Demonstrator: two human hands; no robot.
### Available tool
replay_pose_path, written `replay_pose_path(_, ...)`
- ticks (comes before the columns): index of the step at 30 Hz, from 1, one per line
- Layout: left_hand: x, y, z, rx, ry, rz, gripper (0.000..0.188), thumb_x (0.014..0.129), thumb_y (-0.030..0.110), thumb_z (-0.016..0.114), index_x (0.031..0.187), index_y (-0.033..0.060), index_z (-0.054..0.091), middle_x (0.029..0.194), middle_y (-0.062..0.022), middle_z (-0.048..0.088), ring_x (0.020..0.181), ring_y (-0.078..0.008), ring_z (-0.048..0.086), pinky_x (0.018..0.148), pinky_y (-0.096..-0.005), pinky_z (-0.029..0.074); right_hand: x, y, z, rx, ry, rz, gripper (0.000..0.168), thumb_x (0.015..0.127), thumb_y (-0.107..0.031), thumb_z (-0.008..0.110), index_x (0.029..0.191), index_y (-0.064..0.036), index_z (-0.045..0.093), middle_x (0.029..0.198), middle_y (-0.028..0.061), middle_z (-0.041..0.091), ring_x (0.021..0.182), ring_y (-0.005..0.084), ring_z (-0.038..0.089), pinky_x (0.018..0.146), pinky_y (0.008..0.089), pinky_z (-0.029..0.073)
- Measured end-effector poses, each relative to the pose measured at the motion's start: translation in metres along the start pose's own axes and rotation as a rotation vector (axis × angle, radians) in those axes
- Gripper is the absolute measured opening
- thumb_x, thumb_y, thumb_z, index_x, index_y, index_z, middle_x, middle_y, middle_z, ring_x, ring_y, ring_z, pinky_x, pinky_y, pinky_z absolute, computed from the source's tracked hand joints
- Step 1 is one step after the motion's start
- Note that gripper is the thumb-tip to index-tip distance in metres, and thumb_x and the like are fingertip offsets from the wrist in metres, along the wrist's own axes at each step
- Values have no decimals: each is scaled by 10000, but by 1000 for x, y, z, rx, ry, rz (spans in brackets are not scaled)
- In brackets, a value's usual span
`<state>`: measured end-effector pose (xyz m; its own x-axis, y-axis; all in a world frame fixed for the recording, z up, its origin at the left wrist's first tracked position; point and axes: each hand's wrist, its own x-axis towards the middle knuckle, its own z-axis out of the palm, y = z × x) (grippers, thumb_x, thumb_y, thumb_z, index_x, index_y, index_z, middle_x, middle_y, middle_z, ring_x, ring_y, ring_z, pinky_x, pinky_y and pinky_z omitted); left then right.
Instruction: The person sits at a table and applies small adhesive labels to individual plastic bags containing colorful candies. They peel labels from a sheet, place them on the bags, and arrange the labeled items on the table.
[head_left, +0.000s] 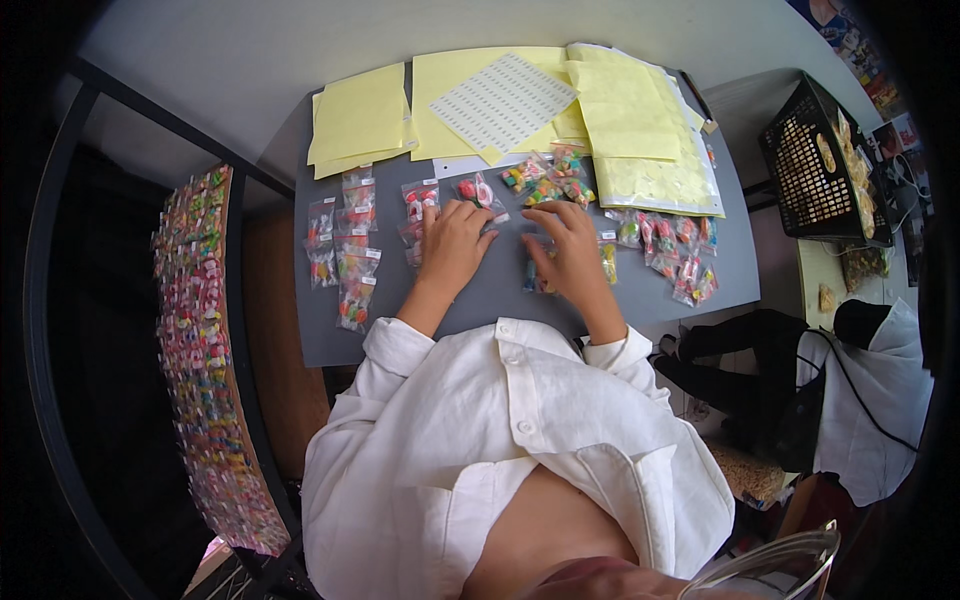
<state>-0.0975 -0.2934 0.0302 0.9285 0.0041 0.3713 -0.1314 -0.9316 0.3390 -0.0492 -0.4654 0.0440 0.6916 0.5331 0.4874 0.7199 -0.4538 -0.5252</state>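
Note:
My left hand (456, 241) lies palm down over the grey table (487, 300), its fingertips at the lower edge of a small clear zip bag of red, pink and white pieces (480, 192). Whether the fingers pinch the bag is hidden. Just beyond it is another labelled zip bag of red and white pieces (420, 196), with more bags partly under the hand. My right hand (564, 251) curves over bags with blue and yellow contents (609, 259), thumb and index finger apart, nothing seen between them. Bags of multicoloured pieces (547, 180) are grouped beyond its fingertips.
Two columns of labelled bags (356, 277) lie at left; a loose pile (679, 251) lies at right. Yellow sheets (360, 116) and a label sheet (504, 101) cover the back. A bag-covered board (202, 360), black basket (806, 161) and seated person (847, 405) flank the table.

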Motion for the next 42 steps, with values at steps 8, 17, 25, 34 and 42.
replay_pose_path(8, -1, -3, 11, -13, 19, -21, 99, 746, 138, 610, 845, 128, 610, 809, 9, 575, 832, -178, 515, 746, -357, 312, 9, -2, 19, -76, -51, 38, 283, 658, -91, 662, 934, -107, 601, 866, 41, 559, 844, 222, 510, 737, 335, 351)
replay_pose_path(17, 13, 12, -33, -338, -50, -52, 105, 801, 104, 549, 887, 100, 608, 862, -20, 601, 894, -174, 526, 792, -321, 324, 19, 0, 6, 254, 58, -54, 298, 670, -8, 637, 954, -89, 597, 879, 73, 566, 861, 236, 543, 742, 362, 398)
replay_pose_path(25, 8, 22, -32, -961, -98, -139, 143, 847, 161, 552, 917, 37, 566, 831, -35, 578, 824, -138, 525, 703, -264, 391, 6, -1, 4, 963, 11, 410, 138, 834, -106, 586, 884, 22, 594, 815, 78, 627, 634, 88, 576, 560, 222, 461)
replay_pose_path(34, 2, 30, -13, -1046, 83, -133, 101, 801, 93, 592, 841, 8, 554, 772, -50, 561, 696, -117, 533, 615, -233, 407, 8, -14, -10, 869, 21, 317, 112, 803, -85, 611, 832, 19, 583, 743, 48, 613, 663, 91, 584, 624, 233, 470)
replay_pose_path(42, 1, 38, -20, -1046, 129, -176, 85, 806, 74, 576, 779, -1, 547, 750, -52, 543, 694, -120, 521, 632, -234, 409, 5, -11, -7, 1102, -39, 489, 105, 814, -101, 592, 815, 2, 572, 706, 23, 578, 565, 68, 506, 504, 202, 407)
